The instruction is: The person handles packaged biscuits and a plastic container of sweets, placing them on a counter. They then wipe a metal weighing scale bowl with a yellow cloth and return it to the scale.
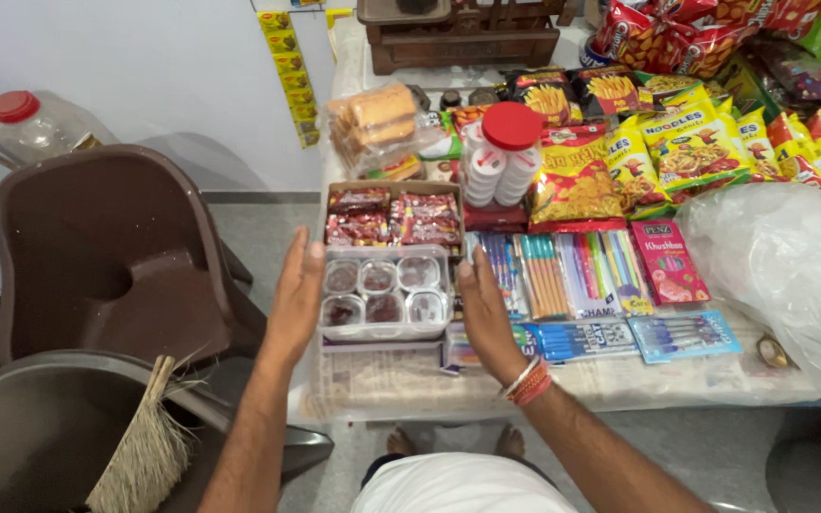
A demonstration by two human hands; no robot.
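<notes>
While flat open hands flank it, clear tray, long axis left-right

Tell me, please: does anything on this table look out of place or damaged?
Nothing stands out. Both hands, left hand and right hand, flank the clear compartment tray, which sits level; pen packs lie in tidy rows.

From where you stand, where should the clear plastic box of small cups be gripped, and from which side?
Grip the clear plastic box by its two short end walls, one hand per side. It lies flat and wide, with packets crowding its far edge. The left hand and right hand already flank those ends, palms inward.
</notes>
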